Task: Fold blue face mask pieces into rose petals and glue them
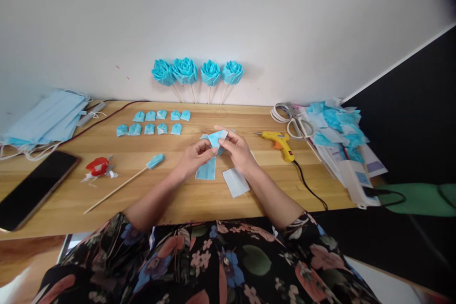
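Together, left hand (195,156) and right hand (238,151), fingertips pinched around folded blue piece (215,138).

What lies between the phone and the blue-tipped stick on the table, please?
The head view shows a red object with white scraps at its edges between the phone and the blue-tipped stick.

The left hand (197,156) and right hand (238,151) hold a blue piece (215,138) over the table (245,114), where 4 flowers (185,70) lean on the wall (285,33), 10 folded pieces (149,129) lie in 2 rows, a stick (117,192) lies left, and a glue gun (281,140), scissors (298,118) and scraps (338,121) sit right.
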Action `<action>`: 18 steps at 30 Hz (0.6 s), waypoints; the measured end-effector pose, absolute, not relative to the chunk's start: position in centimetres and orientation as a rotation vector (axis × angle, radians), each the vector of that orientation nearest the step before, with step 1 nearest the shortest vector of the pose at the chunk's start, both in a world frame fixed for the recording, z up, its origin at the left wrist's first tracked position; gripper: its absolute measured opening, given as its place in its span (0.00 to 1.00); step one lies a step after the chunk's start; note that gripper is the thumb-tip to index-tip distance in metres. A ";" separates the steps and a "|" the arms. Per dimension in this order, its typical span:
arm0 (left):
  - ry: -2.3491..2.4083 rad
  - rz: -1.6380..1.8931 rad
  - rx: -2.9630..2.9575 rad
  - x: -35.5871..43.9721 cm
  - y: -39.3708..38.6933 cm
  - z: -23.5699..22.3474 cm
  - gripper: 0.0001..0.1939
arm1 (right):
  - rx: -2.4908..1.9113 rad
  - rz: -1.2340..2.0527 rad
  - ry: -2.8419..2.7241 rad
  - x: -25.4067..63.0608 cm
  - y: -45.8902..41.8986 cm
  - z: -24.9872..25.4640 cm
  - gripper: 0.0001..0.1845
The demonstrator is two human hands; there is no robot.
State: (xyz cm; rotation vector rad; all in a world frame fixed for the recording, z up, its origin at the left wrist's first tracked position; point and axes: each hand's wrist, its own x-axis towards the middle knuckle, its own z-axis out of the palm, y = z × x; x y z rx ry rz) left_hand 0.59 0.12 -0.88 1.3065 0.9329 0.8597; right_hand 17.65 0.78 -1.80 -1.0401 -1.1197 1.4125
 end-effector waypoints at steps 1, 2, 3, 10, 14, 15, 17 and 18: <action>0.944 0.863 1.321 0.6 0.1 -0.9 0.18 | -1.045 1.409 -1.125 17.5 0.7 -1.8 0.27; 0.955 0.869 1.329 0.6 0.1 -1.0 0.19 | -1.050 1.406 -1.129 17.4 0.6 -1.7 0.27; 0.967 0.873 1.335 0.7 0.2 -1.0 0.19 | -1.051 1.406 -1.132 17.4 0.6 -1.6 0.27; 1.040 0.855 1.332 0.6 0.1 -0.5 0.16 | -1.043 1.369 -1.117 17.3 0.6 -1.5 0.26; 1.093 0.837 1.299 0.5 0.1 -0.4 0.13 | -1.026 1.369 -1.125 17.5 0.7 -1.7 0.28; 1.105 0.837 1.289 0.5 0.2 -0.5 0.13 | -1.020 1.373 -1.121 17.6 0.7 -1.7 0.28; 1.118 0.839 1.275 0.5 0.2 -0.8 0.13 | -1.008 1.376 -1.105 17.6 0.8 -1.7 0.29; 1.118 0.844 1.271 0.6 0.3 -0.9 0.13 | -1.002 1.376 -1.096 17.7 0.8 -1.7 0.29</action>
